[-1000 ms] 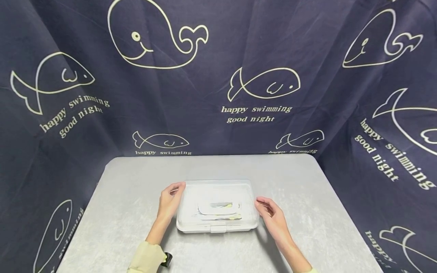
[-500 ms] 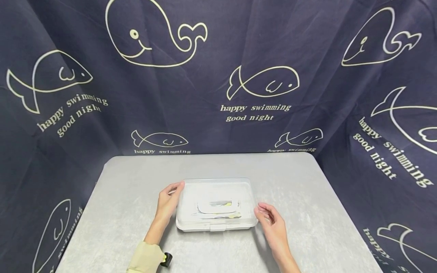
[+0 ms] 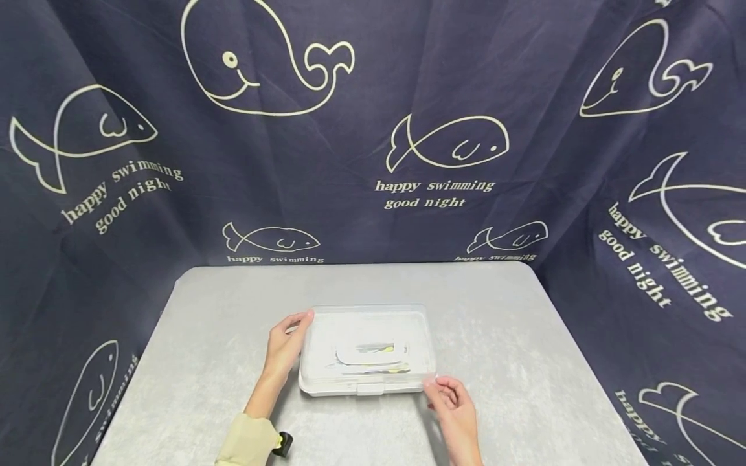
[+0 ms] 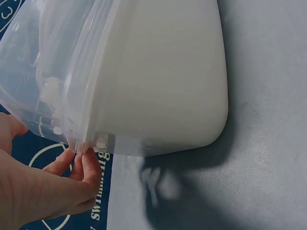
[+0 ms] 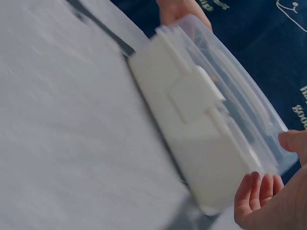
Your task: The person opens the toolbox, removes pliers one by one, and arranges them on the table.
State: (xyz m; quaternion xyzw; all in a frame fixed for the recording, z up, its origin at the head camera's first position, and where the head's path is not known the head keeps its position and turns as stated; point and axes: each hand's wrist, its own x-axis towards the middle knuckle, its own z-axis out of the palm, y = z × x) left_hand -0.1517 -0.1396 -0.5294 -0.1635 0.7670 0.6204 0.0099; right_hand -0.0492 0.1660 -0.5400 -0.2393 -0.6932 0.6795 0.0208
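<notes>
on the bench (image 3: 233, 291), in the head view, a white box (image 3: 366, 353) with a clear lid (image 3: 367, 329) lies flat, its latch (image 3: 370, 389) on the near side. coloured shapes (image 3: 375, 348) show through the lid, too blurred to name. the left hand (image 3: 283, 346) is at the far left corner, the right hand (image 3: 456, 411) at the near right corner; a dark curtain (image 3: 350, 162) hangs behind.

from the left wrist, the thumb and bent fingers hold the lid's edge in a narrow grip, the box's pale wall beside them.

from the right wrist, the thumb lies on the lid and the fingers curl in below its rim, a narrow hold on the corner. the latch spans the seam and looks fastened.

the step in hand seems to be steadying the box by opposite corners. the next move, i judge, calls for one hand to brace the box while the other works along the near edge, where the latch sits.
</notes>
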